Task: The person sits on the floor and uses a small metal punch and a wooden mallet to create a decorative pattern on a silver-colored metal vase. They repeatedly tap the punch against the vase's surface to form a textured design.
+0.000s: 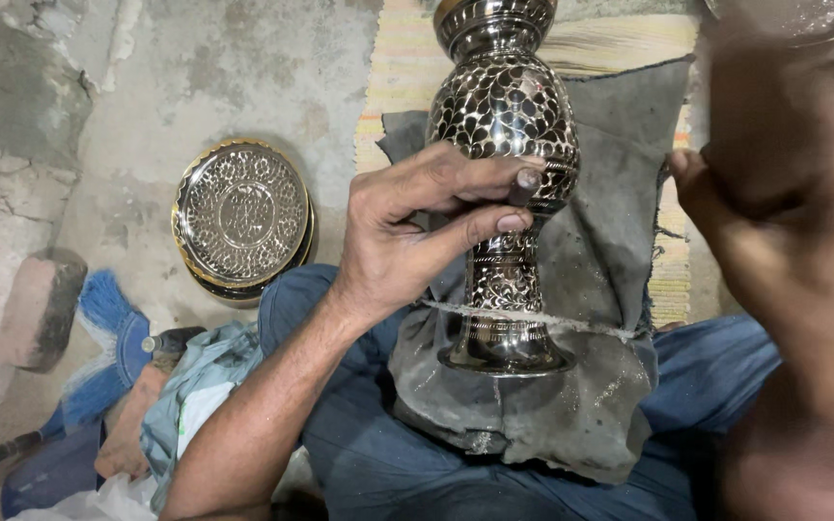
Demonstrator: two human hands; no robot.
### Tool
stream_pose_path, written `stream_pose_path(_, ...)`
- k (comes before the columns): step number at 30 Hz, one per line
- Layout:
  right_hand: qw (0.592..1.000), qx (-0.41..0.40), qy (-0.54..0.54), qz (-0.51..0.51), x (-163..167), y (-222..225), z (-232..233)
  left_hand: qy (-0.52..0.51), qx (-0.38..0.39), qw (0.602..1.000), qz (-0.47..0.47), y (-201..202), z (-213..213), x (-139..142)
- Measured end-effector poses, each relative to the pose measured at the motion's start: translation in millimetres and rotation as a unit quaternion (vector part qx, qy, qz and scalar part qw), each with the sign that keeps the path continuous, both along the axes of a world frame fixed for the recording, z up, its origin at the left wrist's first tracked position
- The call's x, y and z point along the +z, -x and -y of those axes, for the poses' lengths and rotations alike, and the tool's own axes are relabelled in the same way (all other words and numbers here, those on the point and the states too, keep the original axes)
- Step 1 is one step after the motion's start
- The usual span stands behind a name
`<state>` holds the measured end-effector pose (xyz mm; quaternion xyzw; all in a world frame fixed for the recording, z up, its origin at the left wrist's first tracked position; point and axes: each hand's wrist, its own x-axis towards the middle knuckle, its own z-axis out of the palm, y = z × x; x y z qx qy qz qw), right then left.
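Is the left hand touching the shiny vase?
Touching. The head view shows the left hand with its fingertips pressed against the waist of the patterned metal vase.

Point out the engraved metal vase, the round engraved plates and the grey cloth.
engraved metal vase (504, 106): head view, on its bulging patterned body.
round engraved plates (240, 212): head view, centre of the top plate.
grey cloth (610, 241): head view, bare part right of the vase.

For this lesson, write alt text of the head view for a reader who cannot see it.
A left hand steadies an engraved metal vase lying on a grey cloth across the person's lap. The right hand, blurred, is raised beside it. Patterned metal plates lean on the concrete floor.
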<state>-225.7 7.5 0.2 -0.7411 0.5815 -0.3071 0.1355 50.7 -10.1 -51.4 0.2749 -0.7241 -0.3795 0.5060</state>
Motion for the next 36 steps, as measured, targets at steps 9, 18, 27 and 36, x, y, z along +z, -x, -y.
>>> stream_pose_path(9,0.973,0.016,0.100,-0.206,-4.0,8.7,2.8,-0.008,0.002,1.000,-0.021,1.1,0.9,-8.7)
stream_pose_path(18,0.997,-0.004,0.081,-0.001,-21.3,14.5,11.1,-0.059,0.022,0.997,-0.055,9.3,-7.2,6.5)
stream_pose_path(27,0.990,0.074,0.110,-0.044,-0.4,7.3,13.5,0.014,0.083,0.990,0.111,13.6,-10.4,26.3)
stream_pose_path(36,0.997,-0.039,-0.035,-0.052,6.7,2.2,4.9,0.010,0.070,0.991,0.115,16.9,-8.8,31.5)
